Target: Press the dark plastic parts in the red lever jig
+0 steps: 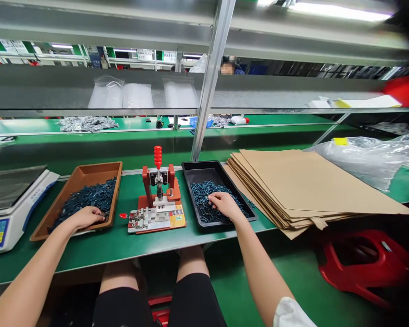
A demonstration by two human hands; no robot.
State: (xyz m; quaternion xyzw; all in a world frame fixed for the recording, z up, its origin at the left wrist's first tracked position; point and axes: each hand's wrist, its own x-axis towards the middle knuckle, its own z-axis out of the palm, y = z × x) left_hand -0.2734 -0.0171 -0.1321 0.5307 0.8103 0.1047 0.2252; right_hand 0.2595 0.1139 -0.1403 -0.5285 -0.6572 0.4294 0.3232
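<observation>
Left hand (88, 217): yours lay in the brown tray (97, 170), fingers bent among flat dark parts (88, 198); whether they gripped one could not be told. Right hand (224, 204): yours was at the black tray (204, 173), fingers curled over thin dark pins (204, 191); grip likewise unclear. Progress, as judged: picking stage; many parts lay loose, no finished piece was identifiable. Hand clamp (159, 193): stood between the trays on the bench (102, 247), red handle upright. Scale (30, 213): left. Cardboard sheets (293, 181): just right of the black tray. Obstruction: none seen before either hand.
</observation>
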